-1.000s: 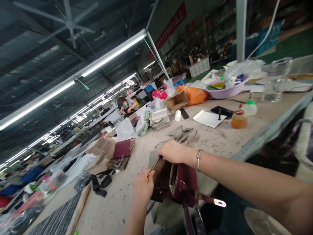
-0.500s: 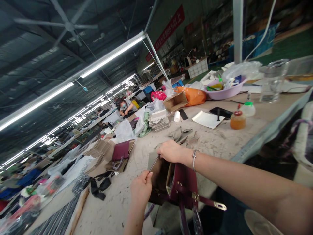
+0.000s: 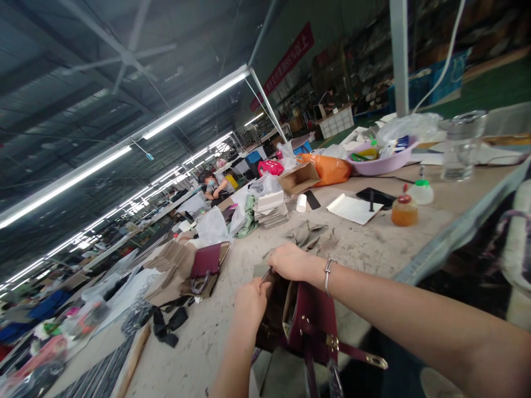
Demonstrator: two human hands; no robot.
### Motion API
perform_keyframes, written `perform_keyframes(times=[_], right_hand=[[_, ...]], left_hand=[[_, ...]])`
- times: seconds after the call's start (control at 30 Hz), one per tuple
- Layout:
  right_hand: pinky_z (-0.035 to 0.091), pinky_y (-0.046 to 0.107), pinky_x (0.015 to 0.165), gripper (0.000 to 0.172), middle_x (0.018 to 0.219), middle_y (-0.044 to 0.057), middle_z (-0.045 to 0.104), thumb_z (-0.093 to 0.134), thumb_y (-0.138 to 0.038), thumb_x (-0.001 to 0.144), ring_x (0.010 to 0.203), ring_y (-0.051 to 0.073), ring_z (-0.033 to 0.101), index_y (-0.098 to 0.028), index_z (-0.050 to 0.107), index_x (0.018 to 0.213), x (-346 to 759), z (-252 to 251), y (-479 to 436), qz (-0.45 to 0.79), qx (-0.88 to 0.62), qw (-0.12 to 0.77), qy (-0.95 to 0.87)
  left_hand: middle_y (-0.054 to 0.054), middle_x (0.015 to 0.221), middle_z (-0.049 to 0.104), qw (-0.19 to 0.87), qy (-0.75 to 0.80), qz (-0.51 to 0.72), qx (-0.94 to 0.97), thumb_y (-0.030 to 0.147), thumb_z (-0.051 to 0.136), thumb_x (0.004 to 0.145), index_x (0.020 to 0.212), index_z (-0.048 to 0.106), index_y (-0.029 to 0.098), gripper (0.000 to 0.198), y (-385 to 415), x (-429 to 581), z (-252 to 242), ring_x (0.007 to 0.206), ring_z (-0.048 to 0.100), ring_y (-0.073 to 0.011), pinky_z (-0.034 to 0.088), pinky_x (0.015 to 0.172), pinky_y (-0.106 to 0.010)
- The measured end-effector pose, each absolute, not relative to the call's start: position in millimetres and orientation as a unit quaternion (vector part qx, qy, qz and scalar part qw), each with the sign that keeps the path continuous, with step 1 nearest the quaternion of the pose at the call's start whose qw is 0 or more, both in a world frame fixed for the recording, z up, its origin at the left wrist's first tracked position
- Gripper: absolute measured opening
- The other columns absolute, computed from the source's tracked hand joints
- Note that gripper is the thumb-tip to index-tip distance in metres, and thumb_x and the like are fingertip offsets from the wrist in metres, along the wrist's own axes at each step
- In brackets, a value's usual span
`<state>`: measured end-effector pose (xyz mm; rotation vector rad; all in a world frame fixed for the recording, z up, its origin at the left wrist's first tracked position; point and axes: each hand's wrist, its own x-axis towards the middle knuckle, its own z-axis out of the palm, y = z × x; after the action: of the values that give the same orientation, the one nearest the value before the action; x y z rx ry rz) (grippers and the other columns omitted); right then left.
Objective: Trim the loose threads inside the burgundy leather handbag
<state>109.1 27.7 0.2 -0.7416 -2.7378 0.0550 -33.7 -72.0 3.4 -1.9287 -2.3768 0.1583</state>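
Note:
A burgundy handbag (image 3: 315, 315) stands at the near edge of the table, its mouth open and a brown lining showing. A strap with a gold metal end sticks out to the right, and its handles hang toward me. My left hand (image 3: 251, 301) pinches the top edge of the bag's far-left panel. Close beside it, my right hand (image 3: 288, 261), with a silver bangle at the wrist, is closed on the same edge. The fingertips of the right hand are partly hidden.
Another burgundy bag (image 3: 206, 261) lies by stacked brown panels (image 3: 172, 265). Black straps (image 3: 168, 326) are nearby. To the right stand a jar of amber liquid (image 3: 404, 211), a green-capped bottle (image 3: 422, 192), a glass cup (image 3: 462, 146) and a purple basin (image 3: 384, 163). A co-worker (image 3: 213, 185) sits farther back.
My left hand has moved up and right along the panel edge, closer to my right hand. The right hand keeps its grip, and the view has shifted slightly.

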Motion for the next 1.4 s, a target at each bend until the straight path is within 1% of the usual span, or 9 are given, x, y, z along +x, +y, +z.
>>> perform_keyframes(times=[0.1, 0.17, 0.3, 0.57, 0.67, 0.83, 1.0, 1.17, 1.4], right_hand=[[0.043, 0.025, 0.062, 0.016, 0.086, 0.009, 0.072, 0.061, -0.029, 0.081, 0.080, 0.022, 0.066, -0.017, 0.070, 0.085, 116, 4, 28, 0.014, -0.248, 0.143, -0.958], [0.043, 0.026, 0.062, 0.016, 0.085, 0.009, 0.071, 0.064, -0.028, 0.079, 0.080, 0.023, 0.066, -0.017, 0.070, 0.088, 121, 6, 28, 0.001, -0.239, 0.138, -0.961], [0.043, 0.027, 0.062, 0.013, 0.080, 0.010, 0.071, 0.060, -0.024, 0.081, 0.077, 0.023, 0.066, -0.016, 0.070, 0.084, 126, 7, 27, -0.014, -0.249, 0.138, -0.959], [0.041, 0.026, 0.057, 0.015, 0.085, 0.008, 0.071, 0.059, -0.030, 0.083, 0.079, 0.023, 0.066, -0.019, 0.070, 0.086, 127, 9, 28, 0.004, -0.304, 0.160, -0.939], [0.041, 0.026, 0.059, 0.015, 0.087, 0.008, 0.071, 0.058, -0.029, 0.084, 0.080, 0.023, 0.066, -0.019, 0.069, 0.085, 127, 8, 29, 0.010, -0.301, 0.157, -0.941], [0.041, 0.025, 0.062, 0.015, 0.090, 0.007, 0.071, 0.058, -0.028, 0.084, 0.082, 0.021, 0.065, -0.018, 0.066, 0.092, 130, 8, 23, 0.017, -0.277, 0.173, -0.945], [0.039, 0.025, 0.062, 0.015, 0.085, 0.006, 0.071, 0.057, -0.026, 0.084, 0.077, 0.019, 0.064, -0.019, 0.069, 0.080, 134, 11, 20, 0.029, -0.253, 0.140, -0.957], [0.038, 0.023, 0.062, 0.014, 0.087, 0.004, 0.071, 0.061, -0.030, 0.082, 0.081, 0.018, 0.063, -0.021, 0.071, 0.081, 137, 14, 25, 0.046, -0.203, 0.126, -0.970], [0.039, 0.024, 0.062, 0.018, 0.088, 0.005, 0.070, 0.053, -0.028, 0.087, 0.079, 0.018, 0.063, -0.020, 0.070, 0.083, 136, 12, 26, 0.022, -0.263, 0.160, -0.951]], left_hand=[[-0.006, 0.079, 0.071, 0.046, -0.756, 0.013, -0.653, 0.032, 0.043, 0.095, 0.084, 0.067, 0.018, 0.030, -71, -39, -5, 0.074, 0.064, -0.0187, 0.034, 0.060, -0.027], [-0.005, 0.076, 0.070, 0.047, -0.750, -0.007, -0.660, 0.032, 0.042, 0.096, 0.082, 0.067, 0.018, 0.031, -72, -42, -9, 0.071, 0.063, -0.0175, 0.032, 0.059, -0.027], [-0.004, 0.072, 0.068, 0.039, -0.750, -0.024, -0.660, 0.031, 0.041, 0.096, 0.080, 0.066, 0.019, 0.032, -73, -45, -11, 0.068, 0.061, -0.0166, 0.030, 0.058, -0.027], [-0.003, 0.066, 0.065, 0.029, -0.739, -0.043, -0.671, 0.032, 0.042, 0.096, 0.076, 0.064, 0.018, 0.033, -71, -47, -15, 0.063, 0.058, -0.0155, 0.028, 0.056, -0.027], [-0.002, 0.065, 0.065, 0.023, -0.740, -0.043, -0.671, 0.031, 0.041, 0.096, 0.077, 0.064, 0.018, 0.032, -70, -49, -15, 0.061, 0.057, -0.0148, 0.028, 0.056, -0.026], [-0.003, 0.067, 0.066, 0.018, -0.746, -0.033, -0.665, 0.032, 0.041, 0.096, 0.081, 0.066, 0.019, 0.032, -67, -52, -13, 0.063, 0.060, -0.0162, 0.030, 0.056, -0.026], [-0.005, 0.075, 0.069, 0.023, -0.750, -0.023, -0.661, 0.034, 0.042, 0.096, 0.089, 0.067, 0.019, 0.030, -66, -53, -11, 0.070, 0.064, -0.0181, 0.033, 0.058, -0.026], [-0.006, 0.079, 0.070, 0.015, -0.751, -0.008, -0.661, 0.034, 0.041, 0.096, 0.091, 0.065, 0.017, 0.030, -68, -52, -9, 0.074, 0.065, -0.0176, 0.035, 0.060, -0.025], [-0.006, 0.075, 0.069, 0.036, -0.740, 0.016, -0.671, 0.037, 0.036, 0.097, 0.089, 0.064, 0.020, 0.034, -73, -45, -9, 0.070, 0.065, -0.0195, 0.037, 0.059, -0.027]])
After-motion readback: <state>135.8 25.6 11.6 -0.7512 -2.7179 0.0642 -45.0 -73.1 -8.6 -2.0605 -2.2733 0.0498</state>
